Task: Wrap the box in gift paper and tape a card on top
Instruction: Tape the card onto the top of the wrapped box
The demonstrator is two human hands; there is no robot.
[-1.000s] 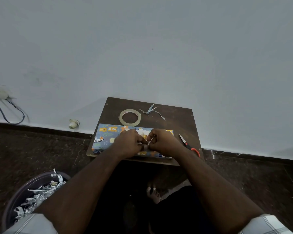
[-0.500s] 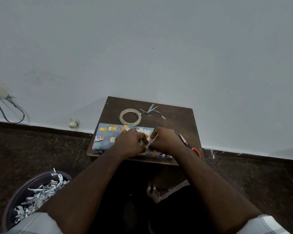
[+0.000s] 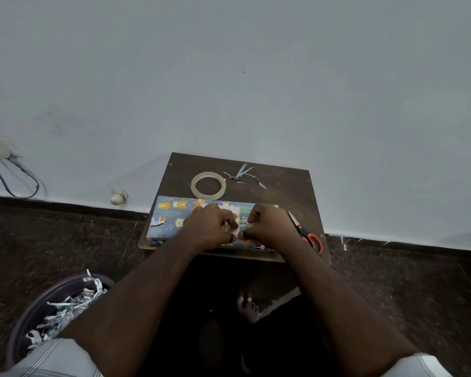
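Wall and floor: pale wall point(image 3: 256, 77) ahead, dark floor below it; my head has tipped a little, so the view sits slightly otherwise than a second ago.
Table: small dark table point(image 3: 291, 191) against the wall, carrying everything I need.
Bin: bin point(image 3: 38, 308) at my left knee, holding paper offcuts.
Box: wrapped box point(image 3: 172, 216) lies flat along the near edge of the table, long side toward me; blue animal-print paper already covers all the faces I can see. It has not shifted in the last second.
Left hand: left hand point(image 3: 207, 227) rests over the middle of the box top, fingers curled, pinching the left edge of a small pale piece.
Right hand: right hand point(image 3: 269, 227) just beside it, fingers curled, pinching the right edge of the same piece.
Change: a second ago my knuckles were almost touching; now they stand a little apart and the piece between them shows wider.
Meaning: I judge the wrapping done and the card step in hand.
Card: small pale piece point(image 3: 235, 220) on top of the box, between my fingertips; probably the card, though it may be tape, too small to tell.
Tape roll: tape roll point(image 3: 208, 185) just behind the box.
Scissors: scissors point(image 3: 306, 234) right of my right hand.
Scraps: paper scraps point(image 3: 242, 175) near the tape roll.
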